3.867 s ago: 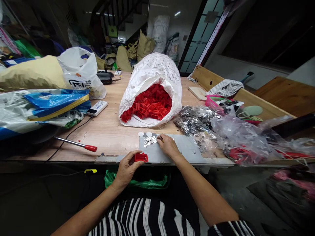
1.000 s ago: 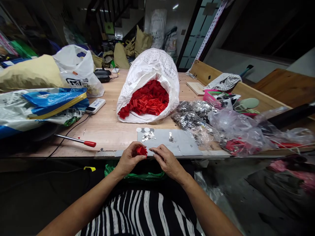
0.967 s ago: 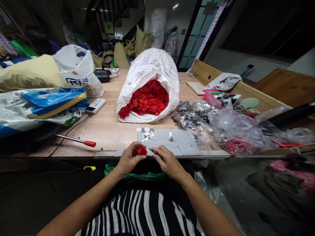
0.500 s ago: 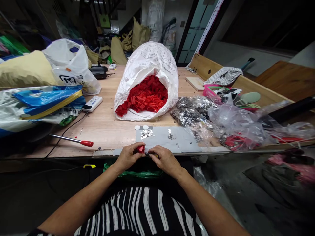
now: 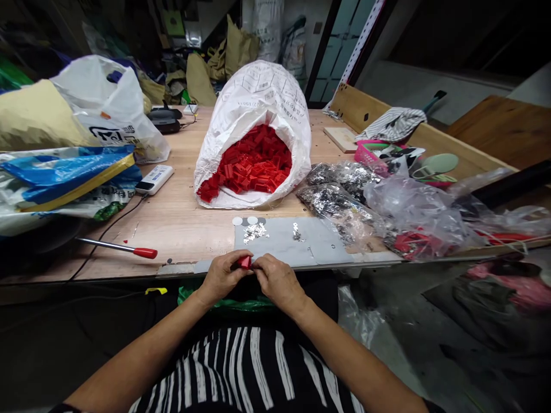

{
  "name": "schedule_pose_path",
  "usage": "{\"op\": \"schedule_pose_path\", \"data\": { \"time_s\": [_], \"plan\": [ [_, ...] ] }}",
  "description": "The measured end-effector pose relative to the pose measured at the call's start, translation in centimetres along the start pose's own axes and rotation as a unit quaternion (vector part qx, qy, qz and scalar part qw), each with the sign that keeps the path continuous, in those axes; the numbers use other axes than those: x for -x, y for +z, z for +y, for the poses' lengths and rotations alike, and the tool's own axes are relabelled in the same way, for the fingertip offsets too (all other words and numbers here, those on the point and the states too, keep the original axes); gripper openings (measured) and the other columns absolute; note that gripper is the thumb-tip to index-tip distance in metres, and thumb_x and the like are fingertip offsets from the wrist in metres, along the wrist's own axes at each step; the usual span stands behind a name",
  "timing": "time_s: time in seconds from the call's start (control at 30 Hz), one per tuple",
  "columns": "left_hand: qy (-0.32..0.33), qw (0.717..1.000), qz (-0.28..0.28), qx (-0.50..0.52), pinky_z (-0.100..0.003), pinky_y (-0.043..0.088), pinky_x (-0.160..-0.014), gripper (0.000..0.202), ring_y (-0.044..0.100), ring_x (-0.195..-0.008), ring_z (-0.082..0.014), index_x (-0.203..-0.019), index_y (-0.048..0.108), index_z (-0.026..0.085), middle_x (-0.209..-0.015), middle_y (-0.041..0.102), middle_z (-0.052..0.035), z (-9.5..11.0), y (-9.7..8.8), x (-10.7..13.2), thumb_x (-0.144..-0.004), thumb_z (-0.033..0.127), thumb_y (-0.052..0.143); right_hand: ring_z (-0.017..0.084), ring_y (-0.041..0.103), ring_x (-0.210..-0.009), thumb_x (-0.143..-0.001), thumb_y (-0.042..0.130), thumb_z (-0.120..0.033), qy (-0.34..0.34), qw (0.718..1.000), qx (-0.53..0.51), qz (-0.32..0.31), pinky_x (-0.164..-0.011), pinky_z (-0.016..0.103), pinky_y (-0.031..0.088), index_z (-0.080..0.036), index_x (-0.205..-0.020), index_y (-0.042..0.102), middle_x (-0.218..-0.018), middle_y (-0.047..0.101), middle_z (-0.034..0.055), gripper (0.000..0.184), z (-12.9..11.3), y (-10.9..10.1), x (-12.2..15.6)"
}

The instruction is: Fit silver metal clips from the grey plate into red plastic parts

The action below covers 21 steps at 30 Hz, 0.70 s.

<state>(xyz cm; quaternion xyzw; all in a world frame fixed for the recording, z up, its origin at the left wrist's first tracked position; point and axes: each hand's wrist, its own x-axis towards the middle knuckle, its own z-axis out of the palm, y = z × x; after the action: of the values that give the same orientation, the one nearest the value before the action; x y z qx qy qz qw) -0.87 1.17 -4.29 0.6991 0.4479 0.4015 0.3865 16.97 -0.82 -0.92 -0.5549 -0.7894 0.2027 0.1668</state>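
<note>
My left hand (image 5: 221, 276) is closed round a small red plastic part (image 5: 245, 262) at the near table edge. My right hand (image 5: 275, 279) presses against the same part from the right, its fingers pinched together; what they hold, if anything, is hidden. Just beyond the hands lies a grey metal sheet (image 5: 284, 244) with a small heap of shiny metal bits (image 5: 253, 232) on it. Behind it a white sack (image 5: 258, 109) lies on its side, full of red plastic parts (image 5: 249, 166).
A red-handled screwdriver (image 5: 118, 248) lies at the left, near a white remote-like device (image 5: 154, 179) with a black cable. Blue and white bags (image 5: 64, 178) pile up at far left. Clear bags of metal bits (image 5: 344, 201) and red parts (image 5: 413, 241) crowd the right.
Earlier my right hand picked at the metal bits on the sheet. It has since come back to the table edge and closed in on the red part held in my left hand.
</note>
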Motion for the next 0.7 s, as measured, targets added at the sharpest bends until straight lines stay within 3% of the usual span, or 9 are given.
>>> {"op": "schedule_pose_path", "data": {
  "time_s": [0.33, 0.7],
  "plan": [
    [-0.006, 1.0, -0.015, 0.023, -0.03, 0.05, -0.083, 0.033, 0.065, -0.086, -0.0183, -0.104, 0.066, 0.022, -0.096, 0.07, -0.003, -0.1, -0.2, -0.1, -0.072, 0.026, 0.071, 0.016, 0.06, -0.085, -0.087, 0.053, -0.02, 0.005, 0.999, -0.048, -0.003, -0.076, 0.026, 0.044, -0.022, -0.093, 0.064, -0.093, 0.064, 0.003, 0.012, 0.4, -1.2, -0.1],
    [-0.013, 0.999, -0.002, 0.045, -0.035, 0.048, -0.089, 0.036, 0.065, -0.092, -0.0212, -0.103, 0.069, 0.024, -0.098, 0.072, -0.0033, -0.1, -0.2, -0.1, -0.067, 0.025, 0.073, 0.016, 0.061, -0.084, -0.087, 0.054, -0.022, 0.011, 1.0, 0.01, -0.02, -0.073, 0.026, 0.042, -0.025, -0.096, 0.064, -0.093, 0.064, 0.0028, 0.013, 0.3, -0.7, 0.1]
  ]
}}
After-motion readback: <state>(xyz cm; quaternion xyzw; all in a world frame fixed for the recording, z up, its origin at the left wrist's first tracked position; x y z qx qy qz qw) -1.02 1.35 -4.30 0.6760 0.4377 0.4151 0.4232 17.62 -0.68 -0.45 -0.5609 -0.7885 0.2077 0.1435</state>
